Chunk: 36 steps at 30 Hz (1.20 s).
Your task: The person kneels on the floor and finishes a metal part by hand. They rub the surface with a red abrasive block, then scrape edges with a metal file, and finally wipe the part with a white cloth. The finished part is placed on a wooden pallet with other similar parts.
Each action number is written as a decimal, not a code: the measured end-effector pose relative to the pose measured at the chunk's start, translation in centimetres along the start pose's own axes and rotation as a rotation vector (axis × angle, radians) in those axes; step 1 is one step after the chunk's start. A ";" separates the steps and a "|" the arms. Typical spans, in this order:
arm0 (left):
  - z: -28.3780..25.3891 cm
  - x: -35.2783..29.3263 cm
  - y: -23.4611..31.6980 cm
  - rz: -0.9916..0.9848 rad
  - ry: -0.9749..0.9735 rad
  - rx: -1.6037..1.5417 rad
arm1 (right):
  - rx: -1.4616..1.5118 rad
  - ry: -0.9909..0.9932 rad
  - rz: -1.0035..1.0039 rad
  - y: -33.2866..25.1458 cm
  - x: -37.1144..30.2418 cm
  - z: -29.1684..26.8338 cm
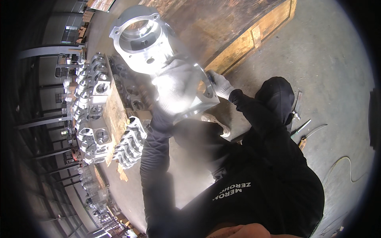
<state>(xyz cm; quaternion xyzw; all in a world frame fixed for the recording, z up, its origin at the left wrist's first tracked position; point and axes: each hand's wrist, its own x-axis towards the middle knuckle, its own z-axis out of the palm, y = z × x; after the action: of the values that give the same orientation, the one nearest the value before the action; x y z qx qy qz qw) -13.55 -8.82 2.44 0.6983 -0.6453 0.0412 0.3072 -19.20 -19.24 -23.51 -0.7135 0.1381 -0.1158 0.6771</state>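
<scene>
A large silvery metal housing [149, 59] lies tilted in front of me, with a wide round bore at its far end and a squarish flange at its near end. My left hand [176, 85], in a pale glove, is wrapped over the middle of the housing; strong glare washes out its fingers. At the flange's right edge, my gloved right hand [221, 85] grips the metal beside the opening. Part of its fingers is hidden behind the flange.
A big wooden crate [254, 33] stands just beyond the housing. Similar castings [89, 103] fill wooden boards at the left, with more ribbed ones [131, 142] nearer. On the floor at right lie a hammer [296, 114], a green-handled tool [302, 127], an orange-handled tool [303, 143] and a thin hose [349, 160].
</scene>
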 end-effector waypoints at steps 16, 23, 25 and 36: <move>0.3 -0.5 -0.3 -0.024 -0.010 0.035 | -0.053 0.162 0.006 -2.3 -1.1 1.3; -0.3 -0.1 -1.4 0.324 -0.072 0.294 | 0.320 0.231 -0.138 -1.4 -4.0 2.5; -0.2 -0.3 -2.0 0.275 -0.051 0.222 | 0.189 0.236 -0.096 -0.8 -5.3 2.8; 0.9 -0.9 -3.3 0.277 0.069 0.279 | -0.314 0.365 -0.063 -1.4 -12.7 3.9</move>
<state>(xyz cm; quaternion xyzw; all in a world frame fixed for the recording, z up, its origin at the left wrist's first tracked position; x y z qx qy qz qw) -10.97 -8.51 0.10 0.6367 -0.7123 0.1962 0.2209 -29.65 -11.01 -22.10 -0.7812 0.2521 -0.2407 0.5179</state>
